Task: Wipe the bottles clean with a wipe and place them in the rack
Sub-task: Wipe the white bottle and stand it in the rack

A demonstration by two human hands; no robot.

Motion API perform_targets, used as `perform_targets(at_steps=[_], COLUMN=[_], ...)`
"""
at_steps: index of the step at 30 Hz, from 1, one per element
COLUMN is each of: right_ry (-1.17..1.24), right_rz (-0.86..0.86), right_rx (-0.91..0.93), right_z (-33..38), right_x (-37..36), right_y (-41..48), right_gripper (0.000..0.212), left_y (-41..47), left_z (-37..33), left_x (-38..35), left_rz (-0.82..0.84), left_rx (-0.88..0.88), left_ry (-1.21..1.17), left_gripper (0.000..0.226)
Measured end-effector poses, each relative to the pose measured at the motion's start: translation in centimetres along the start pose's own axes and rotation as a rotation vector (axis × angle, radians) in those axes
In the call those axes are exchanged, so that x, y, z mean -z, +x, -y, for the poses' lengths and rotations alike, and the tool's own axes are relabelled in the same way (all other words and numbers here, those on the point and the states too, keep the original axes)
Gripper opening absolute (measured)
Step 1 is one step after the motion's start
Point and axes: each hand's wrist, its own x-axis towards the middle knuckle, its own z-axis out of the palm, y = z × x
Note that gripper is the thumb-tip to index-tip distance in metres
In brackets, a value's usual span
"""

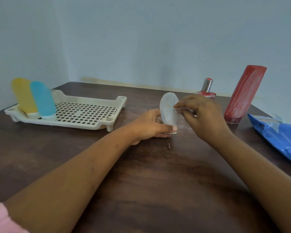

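Two in the rack: yellow bottle, blue bottle. Two on the tabletop: tall red bottle, small red bottle. Left hand fingers grip one white bottle; right hand fingers pinch one wipe against it.

rack right side free, bottles left

L hand grips white bottle, R hand wiping

Both bare forearms reach forward and converge on the white bottle. The left hand grips the bottle's lower end from its left, fingers curled round it, thumb across the front. The right hand, just right of the bottle, pinches a wipe against its side with fingertips.
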Motion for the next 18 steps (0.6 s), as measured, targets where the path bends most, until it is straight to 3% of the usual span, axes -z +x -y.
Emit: perform_targets(at_steps=[5,10,14,18], right_ry=[0.038,0.282,0.606,0.804], right_rz=[0.061,-0.065,-0.201,-0.164], right_rx=[0.009,-0.262,-0.476,-0.614], right_z=[-0.1,0.2,1.0,1.8], right_x=[0.1,-0.2,-0.3,-1.2], right_y=[-1.0,-0.6,-0.9,-1.5], right_gripper=[0.018,0.013,0.005,0.005], left_y=[-0.1,-0.4,-0.3,-0.2], left_z=[0.0,-0.3,-0.2,-0.3], left_x=[0.1,-0.1,0.1,-0.2], left_rz=[0.005,-0.009,-0.132,-0.242], left_rx=[0.002,-0.006,-0.069,-0.166], left_ry=[-0.013,-0.046,-0.113,-0.176], left_gripper=[0.054,0.047,0.046,0.043])
